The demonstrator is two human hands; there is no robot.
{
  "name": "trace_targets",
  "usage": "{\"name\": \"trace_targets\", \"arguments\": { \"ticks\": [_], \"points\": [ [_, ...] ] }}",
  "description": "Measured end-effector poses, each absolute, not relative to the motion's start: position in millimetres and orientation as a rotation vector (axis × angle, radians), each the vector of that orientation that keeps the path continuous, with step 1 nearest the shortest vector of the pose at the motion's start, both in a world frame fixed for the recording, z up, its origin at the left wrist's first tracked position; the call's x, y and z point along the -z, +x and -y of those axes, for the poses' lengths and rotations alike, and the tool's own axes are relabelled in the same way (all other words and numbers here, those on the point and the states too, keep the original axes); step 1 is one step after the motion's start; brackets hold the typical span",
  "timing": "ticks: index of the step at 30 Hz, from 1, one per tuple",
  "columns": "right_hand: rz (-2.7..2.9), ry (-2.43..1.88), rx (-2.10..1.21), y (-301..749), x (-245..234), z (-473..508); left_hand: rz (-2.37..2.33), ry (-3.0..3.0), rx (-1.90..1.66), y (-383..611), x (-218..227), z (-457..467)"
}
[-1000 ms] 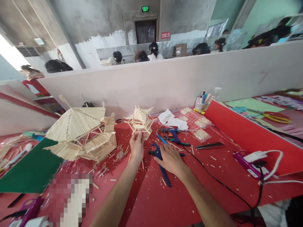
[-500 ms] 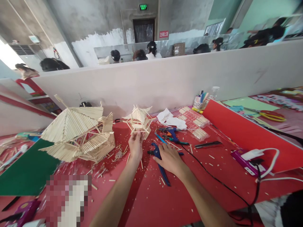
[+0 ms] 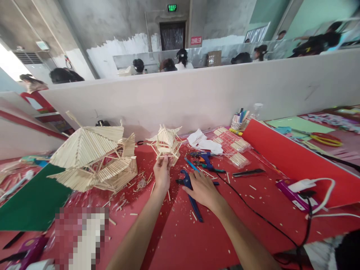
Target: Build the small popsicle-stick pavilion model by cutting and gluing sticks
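A small pavilion model (image 3: 165,139) made of thin wooden sticks stands at the centre of the red table. My left hand (image 3: 162,175) pinches its lower front edge between thumb and fingers. To the right, my right hand (image 3: 206,188) lies palm down with its fingers stretched out over a blue-handled cutter (image 3: 194,207), the thumb near one handle. Part of the cutter is hidden under that hand. Just beyond the fingertips are a blue pen-like stick (image 3: 191,164) and a blue glue gun (image 3: 206,160). A larger stick pavilion (image 3: 87,148) sits on the left.
Stick offcuts litter the red table (image 3: 168,240). Packs of sticks (image 3: 233,144) and white cloth (image 3: 203,141) lie behind. A black cable (image 3: 249,204) crosses the right side towards a purple power strip (image 3: 295,197). A red board (image 3: 292,161) and a white partition (image 3: 180,97) bound the space.
The view has shifted very slightly. Both hands, the small pavilion and the cutter keep their places.
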State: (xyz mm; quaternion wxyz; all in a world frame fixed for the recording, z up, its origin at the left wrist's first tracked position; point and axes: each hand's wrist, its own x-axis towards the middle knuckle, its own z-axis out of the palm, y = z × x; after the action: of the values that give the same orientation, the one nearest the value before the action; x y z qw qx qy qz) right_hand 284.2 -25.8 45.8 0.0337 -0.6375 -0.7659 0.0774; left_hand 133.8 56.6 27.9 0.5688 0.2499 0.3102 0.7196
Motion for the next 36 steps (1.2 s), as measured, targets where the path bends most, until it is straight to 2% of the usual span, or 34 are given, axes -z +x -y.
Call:
{"name": "trace_targets", "arguments": {
  "ticks": [36],
  "points": [
    [2.333,-1.982,-0.259,283.1,-48.9,25.9,-0.718,0.614,-1.658,129.4,-24.5,-58.6]
  ]
}}
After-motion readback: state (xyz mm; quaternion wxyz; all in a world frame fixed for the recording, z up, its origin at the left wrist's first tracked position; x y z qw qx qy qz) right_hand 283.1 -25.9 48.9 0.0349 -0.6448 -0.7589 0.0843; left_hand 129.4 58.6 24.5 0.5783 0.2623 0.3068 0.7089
